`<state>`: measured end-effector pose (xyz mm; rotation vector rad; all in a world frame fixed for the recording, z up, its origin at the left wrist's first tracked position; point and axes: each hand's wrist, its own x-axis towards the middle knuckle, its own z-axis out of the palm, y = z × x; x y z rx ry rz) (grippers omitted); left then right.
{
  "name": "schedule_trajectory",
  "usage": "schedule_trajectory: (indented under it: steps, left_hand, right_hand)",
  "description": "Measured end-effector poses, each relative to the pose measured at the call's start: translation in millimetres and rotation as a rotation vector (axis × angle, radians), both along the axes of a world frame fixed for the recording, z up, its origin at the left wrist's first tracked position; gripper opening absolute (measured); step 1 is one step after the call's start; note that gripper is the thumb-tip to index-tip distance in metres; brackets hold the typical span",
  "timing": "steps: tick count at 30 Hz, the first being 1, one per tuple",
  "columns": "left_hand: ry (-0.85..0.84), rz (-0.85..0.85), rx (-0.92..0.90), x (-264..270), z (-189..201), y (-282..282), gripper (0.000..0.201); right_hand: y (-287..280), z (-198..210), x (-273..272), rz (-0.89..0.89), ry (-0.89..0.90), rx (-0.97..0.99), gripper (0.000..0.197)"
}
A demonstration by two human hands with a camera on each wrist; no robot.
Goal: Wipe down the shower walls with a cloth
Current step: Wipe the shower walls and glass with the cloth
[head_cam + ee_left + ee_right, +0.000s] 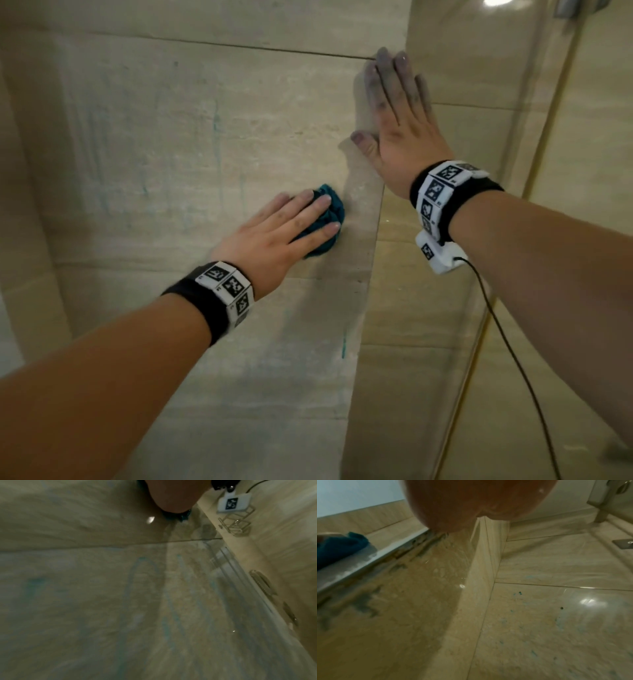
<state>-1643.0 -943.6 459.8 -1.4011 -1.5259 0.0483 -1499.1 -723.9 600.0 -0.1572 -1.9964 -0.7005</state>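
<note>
The bunched teal cloth (327, 219) sits under my left hand (274, 236), fingers pressing it flat to the beige stone wall (171, 120). My right hand (400, 116) lies flat, holding nothing, on the glass panel (479, 85). Faint teal streaks (215, 120) on the left suggest much wiping remains.

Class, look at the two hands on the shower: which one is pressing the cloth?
The left hand, fingers spread over the teal cloth; the right hand lies flat and bare.

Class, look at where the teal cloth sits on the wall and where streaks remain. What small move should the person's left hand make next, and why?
Probably slide the cloth leftward across the wall. The left hand presses it flat near the glass panel, while faint teal streaks remain to its upper left. The right hand lies flat on the glass.
</note>
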Motion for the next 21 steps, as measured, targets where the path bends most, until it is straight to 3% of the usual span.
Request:
schedule_trajectory:
  steps: [9,14,21]
  left_hand:
    - [0.066,-0.045,-0.043,12,-10,21,0.086]
    - [0.135,-0.077,-0.189,22,-16,23,0.056]
    - [0.252,-0.083,-0.359,21,-24,28,0.055]
  right_hand:
    - [18,-23,6,0.077,-0.028,-0.027,0.073]
    - [23,-25,6,0.127,-0.057,-0.041,0.073]
    - [24,-28,3,0.201,-0.064,-0.085,0.072]
